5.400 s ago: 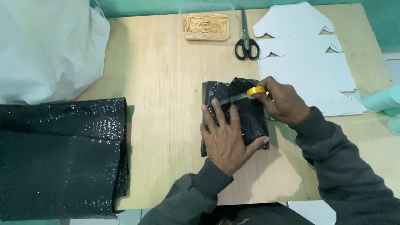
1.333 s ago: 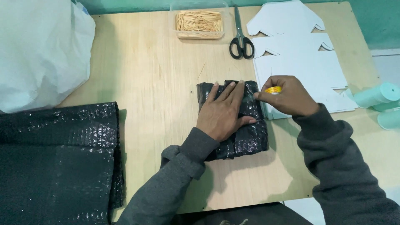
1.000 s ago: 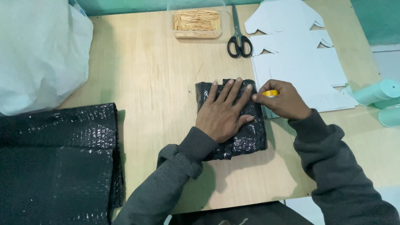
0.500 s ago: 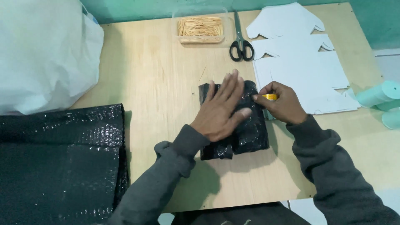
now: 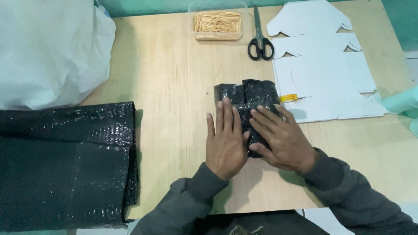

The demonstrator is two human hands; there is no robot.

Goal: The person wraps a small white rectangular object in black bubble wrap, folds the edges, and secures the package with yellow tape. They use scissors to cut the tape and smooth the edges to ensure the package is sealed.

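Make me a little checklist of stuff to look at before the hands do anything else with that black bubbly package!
1. Both hands flat on the package: ok. The left hand and right hand press down on the black bubble-wrap package.
2. Package lying on the wooden table: ok.
3. Wrap sealed underneath the palms: cannot tell, the hands cover it.
4. Yellow tape roll close by: ok, it lies just right of the package on the white cardboard cutouts.
5. Scissors in the way: ok, they rest apart, near the tray of wooden sticks.
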